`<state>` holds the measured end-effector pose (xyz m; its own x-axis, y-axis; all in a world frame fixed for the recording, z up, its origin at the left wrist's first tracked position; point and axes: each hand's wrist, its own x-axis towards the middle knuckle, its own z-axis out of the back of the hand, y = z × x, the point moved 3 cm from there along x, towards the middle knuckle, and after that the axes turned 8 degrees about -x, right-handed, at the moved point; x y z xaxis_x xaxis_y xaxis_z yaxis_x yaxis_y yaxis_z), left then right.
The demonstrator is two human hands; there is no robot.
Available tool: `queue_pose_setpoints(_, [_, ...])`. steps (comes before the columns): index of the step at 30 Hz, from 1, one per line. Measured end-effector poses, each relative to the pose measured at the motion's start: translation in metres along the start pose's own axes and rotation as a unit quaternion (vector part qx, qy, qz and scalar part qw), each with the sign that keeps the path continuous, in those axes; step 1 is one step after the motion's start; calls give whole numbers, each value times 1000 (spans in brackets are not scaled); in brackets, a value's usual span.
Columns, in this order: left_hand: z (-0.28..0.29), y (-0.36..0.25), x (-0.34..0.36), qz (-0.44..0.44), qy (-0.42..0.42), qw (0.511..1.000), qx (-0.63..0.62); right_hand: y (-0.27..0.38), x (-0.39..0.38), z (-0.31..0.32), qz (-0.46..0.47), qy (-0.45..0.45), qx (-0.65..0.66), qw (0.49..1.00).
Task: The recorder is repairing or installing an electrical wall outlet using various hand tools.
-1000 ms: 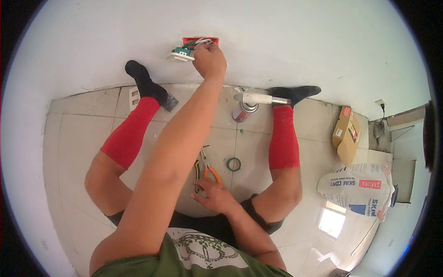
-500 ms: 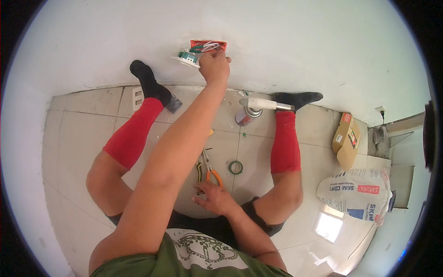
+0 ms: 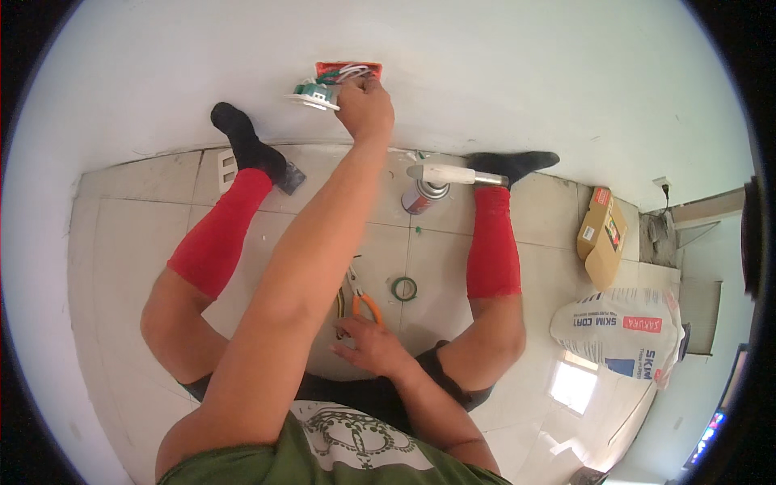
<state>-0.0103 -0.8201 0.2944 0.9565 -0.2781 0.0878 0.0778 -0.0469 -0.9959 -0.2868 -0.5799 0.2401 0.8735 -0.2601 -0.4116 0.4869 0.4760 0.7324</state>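
My left hand [image 3: 365,109] is up at the wall, its fingers pinched at the edge of an orange recessed wall box [image 3: 323,67]. White and green wires [image 3: 353,73] come out of the box, and the fingertips close on them. Left of that hand, a socket [image 3: 313,93] with a white faceplate and green back hangs tilted, outside the box. Down on the floor between my legs, my right hand [image 3: 376,347] lies with fingers apart, by the handles of orange-handled pliers [image 3: 369,309]. A yellow-and-black handled tool [image 3: 340,304] lies beside them, partly hidden by my left arm.
A roll of green tape [image 3: 403,288] lies right of the pliers. Near my right foot stands a gas canister [image 3: 422,198] with a torch head [image 3: 449,174]. A white frame [image 3: 226,170] leans by my left foot. Right are a cardboard box [image 3: 602,238] and a sack [image 3: 622,335].
The whole view has shifted slightly, so most things sit a little further left. My left hand stays at the wall box and my right hand by the pliers.
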Motion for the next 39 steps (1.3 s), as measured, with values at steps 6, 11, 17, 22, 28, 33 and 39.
queue_pose_setpoints(6, [-4, -7, -17, 148, 78, 962, -217, -4, -5, -2, 11, -53, -15, 998])
queue_pose_setpoints(11, [-1, -7, -10, 195, 84, 935, -284, 3, -4, 1, 8, -22, -3, 1000])
queue_pose_setpoints(17, [-12, -14, -16, 209, 33, 919, -332, -4, -3, -7, 16, -40, 5, 999])
queue_pose_setpoints(22, [-3, -15, -17, 129, 63, 977, -158, -6, -2, -8, -5, -37, -16, 999])
queue_pose_setpoints(28, [7, -13, -14, 98, 98, 983, -116, -1, -3, 0, -9, 6, 6, 1000])
queue_pose_setpoints(33, [13, -13, -8, 101, 129, 983, -81, -2, -5, -2, 16, -39, -16, 999])
queue_pose_setpoints(39, [14, -15, -14, 65, 115, 986, -106, 1, -3, 0, 2, -9, -1, 1000])
